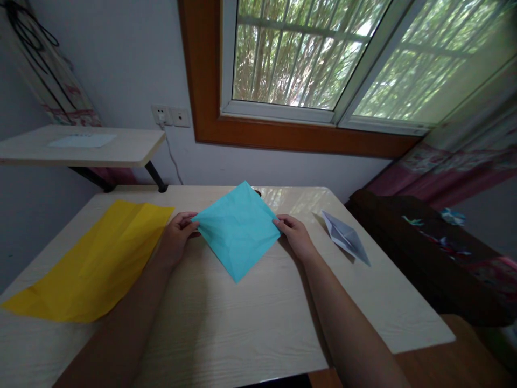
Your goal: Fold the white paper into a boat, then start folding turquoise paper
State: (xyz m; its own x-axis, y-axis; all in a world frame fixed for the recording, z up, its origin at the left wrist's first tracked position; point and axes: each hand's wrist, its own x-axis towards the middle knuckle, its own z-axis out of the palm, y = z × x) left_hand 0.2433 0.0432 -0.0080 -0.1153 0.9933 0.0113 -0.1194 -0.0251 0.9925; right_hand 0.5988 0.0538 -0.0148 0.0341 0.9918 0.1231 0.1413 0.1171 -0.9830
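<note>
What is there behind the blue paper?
Behind the blue paper, part of the table shows, and a small dark object peeks past its upper right edge. Anything the paper covers cannot be seen.

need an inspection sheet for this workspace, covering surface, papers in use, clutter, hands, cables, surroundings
Surface: pale wood-grain desk, raised shelf at back left.
Job's things: light-blue paper, creased, held corner-up.
Clutter: yellow sheet at left; folded pale paper at right; white sheet on the shelf; dark object at the near edge, unclear.
Hands: left hand and right hand each pinch one side corner of the light-blue paper.
Cables: white cord below the wall socket; black cord at upper left.
Surroundings: barred window; curtain at right.
</note>
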